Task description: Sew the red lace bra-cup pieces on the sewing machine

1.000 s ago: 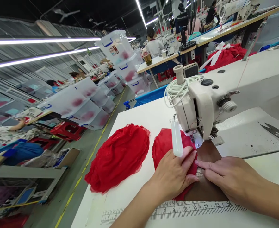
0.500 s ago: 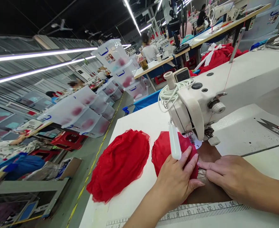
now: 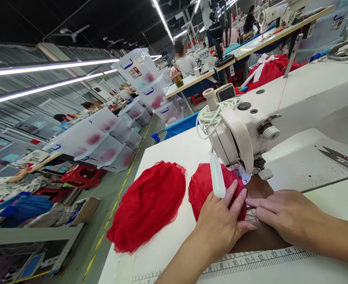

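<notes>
My left hand [image 3: 219,225] lies flat with fingers spread on a piece of sheer red fabric [image 3: 200,185], fingertips just in front of the presser foot [image 3: 238,173] of a white sewing machine [image 3: 236,132]. Beside it, my right hand [image 3: 283,213] rests on the brown surface [image 3: 262,236], its index finger stretched to the red fabric's edge and its thumb apart; the remaining fingers are partly hidden. Between the hands a shiny, clear-looking patch [image 3: 251,215] shows. A crumpled red lace-edged fabric piece [image 3: 148,207] sits to the left on the white table [image 3: 159,152].
A printed ruler [image 3: 251,260] runs along the table's near side. Dark scissors [image 3: 339,159] lie at the right on the machine bed. A white handle-shaped piece [image 3: 217,177] hangs left of the needle area. Stacked clear bins [image 3: 103,138] and people at other machines are beyond.
Both hands and the red fabric hold nearly the same positions. The whole view has shifted slightly.
</notes>
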The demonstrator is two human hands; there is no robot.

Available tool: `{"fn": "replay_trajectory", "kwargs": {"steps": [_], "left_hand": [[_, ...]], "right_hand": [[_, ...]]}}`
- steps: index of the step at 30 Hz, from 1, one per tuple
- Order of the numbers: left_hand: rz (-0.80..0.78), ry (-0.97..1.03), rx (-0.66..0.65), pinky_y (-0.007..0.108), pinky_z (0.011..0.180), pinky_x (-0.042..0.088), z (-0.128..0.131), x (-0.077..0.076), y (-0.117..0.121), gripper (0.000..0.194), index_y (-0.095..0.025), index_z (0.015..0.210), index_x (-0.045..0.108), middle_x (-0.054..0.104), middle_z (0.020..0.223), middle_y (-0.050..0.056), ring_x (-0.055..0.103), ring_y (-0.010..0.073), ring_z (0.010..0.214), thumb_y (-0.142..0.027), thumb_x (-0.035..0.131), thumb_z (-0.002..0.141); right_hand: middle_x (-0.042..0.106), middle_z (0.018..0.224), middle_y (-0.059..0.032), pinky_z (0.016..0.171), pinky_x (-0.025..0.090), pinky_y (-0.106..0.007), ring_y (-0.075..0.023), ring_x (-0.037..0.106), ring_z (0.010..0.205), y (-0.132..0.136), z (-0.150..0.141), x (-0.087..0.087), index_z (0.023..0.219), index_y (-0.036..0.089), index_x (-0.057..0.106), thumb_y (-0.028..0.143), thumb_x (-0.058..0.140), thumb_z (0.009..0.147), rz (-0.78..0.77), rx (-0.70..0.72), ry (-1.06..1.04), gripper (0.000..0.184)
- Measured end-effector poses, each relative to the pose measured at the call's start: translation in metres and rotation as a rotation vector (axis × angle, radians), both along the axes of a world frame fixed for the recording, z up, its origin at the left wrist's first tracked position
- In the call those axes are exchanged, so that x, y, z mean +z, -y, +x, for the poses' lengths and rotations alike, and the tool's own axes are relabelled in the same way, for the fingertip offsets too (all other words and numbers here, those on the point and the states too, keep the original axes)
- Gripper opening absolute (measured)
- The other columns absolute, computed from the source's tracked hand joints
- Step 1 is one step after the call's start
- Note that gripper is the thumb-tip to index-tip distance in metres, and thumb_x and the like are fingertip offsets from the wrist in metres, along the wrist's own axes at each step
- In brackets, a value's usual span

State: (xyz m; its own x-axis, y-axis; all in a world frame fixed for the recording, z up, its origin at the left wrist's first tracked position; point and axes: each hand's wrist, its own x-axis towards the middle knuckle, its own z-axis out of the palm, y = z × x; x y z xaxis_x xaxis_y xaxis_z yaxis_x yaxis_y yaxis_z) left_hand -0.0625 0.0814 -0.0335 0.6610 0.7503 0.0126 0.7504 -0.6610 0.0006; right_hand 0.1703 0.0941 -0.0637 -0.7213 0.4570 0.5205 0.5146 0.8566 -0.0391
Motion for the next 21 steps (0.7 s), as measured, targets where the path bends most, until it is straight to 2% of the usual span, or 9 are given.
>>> {"fn": "replay_trajectory", "kwargs": {"steps": [6, 11, 13, 16, 18, 21], "left_hand": [[-0.017, -0.018, 0.057, 0.052, 0.101, 0.051, 0.004, 0.0, -0.002, 0.078, -0.019, 0.157, 0.039, 0.039, 0.162, 0.015, 0.053, 0.0356, 0.129, -0.07, 0.027, 0.1], [-0.022, 0.064, 0.034, 0.053, 0.099, 0.054, -0.002, 0.006, -0.001, 0.082, -0.012, 0.153, 0.043, 0.041, 0.16, 0.02, 0.05, 0.0365, 0.134, -0.07, 0.019, 0.1], [-0.042, 0.103, -0.002, 0.048, 0.097, 0.057, -0.005, 0.012, -0.001, 0.078, -0.011, 0.148, 0.05, 0.049, 0.154, 0.02, 0.055, 0.0331, 0.13, -0.066, 0.019, 0.102], [-0.088, 0.094, -0.033, 0.041, 0.086, 0.062, -0.006, 0.021, 0.0, 0.062, -0.014, 0.142, 0.055, 0.061, 0.139, 0.017, 0.066, 0.0269, 0.113, -0.057, 0.028, 0.106], [-0.085, 0.07, -0.042, 0.04, 0.082, 0.063, -0.006, 0.023, 0.0, 0.058, -0.013, 0.141, 0.056, 0.063, 0.135, 0.016, 0.068, 0.0264, 0.108, -0.054, 0.033, 0.106], [-0.052, 0.055, -0.068, 0.041, 0.087, 0.063, -0.005, 0.022, 0.001, 0.058, -0.012, 0.143, 0.053, 0.06, 0.14, 0.016, 0.067, 0.0269, 0.112, -0.053, 0.036, 0.106]], "right_hand": [[0.076, 0.1, -0.0056, 0.057, 0.036, -0.034, -0.018, 0.06, 0.061, -0.004, -0.001, 0.004, 0.084, 0.02, 0.06, 0.005, 0.046, 0.085, -0.022, 0.01, 0.004, 0.021], [0.077, 0.109, -0.0034, 0.056, 0.036, -0.036, -0.0175, 0.061, 0.06, -0.007, 0.0, 0.004, 0.083, 0.02, 0.06, 0.0, 0.044, 0.082, -0.022, -0.017, 0.013, 0.026], [0.076, 0.115, -0.0022, 0.055, 0.035, -0.037, -0.0173, 0.06, 0.058, -0.007, 0.0, 0.0, 0.084, 0.02, 0.062, -0.002, 0.044, 0.079, -0.032, -0.039, 0.023, 0.03], [0.074, 0.122, -0.0016, 0.055, 0.033, -0.037, -0.0171, 0.06, 0.059, -0.007, 0.0, -0.006, 0.087, 0.021, 0.064, -0.002, 0.043, 0.08, -0.033, -0.05, 0.011, 0.031], [0.074, 0.123, -0.0014, 0.056, 0.032, -0.037, -0.017, 0.061, 0.06, -0.007, 0.0, -0.009, 0.089, 0.02, 0.063, -0.001, 0.043, 0.082, -0.036, -0.044, -0.005, 0.031], [0.074, 0.122, -0.0014, 0.056, 0.031, -0.037, -0.0173, 0.061, 0.061, -0.007, 0.001, -0.01, 0.091, 0.02, 0.063, -0.001, 0.041, 0.085, -0.037, -0.042, -0.016, 0.031]]}}
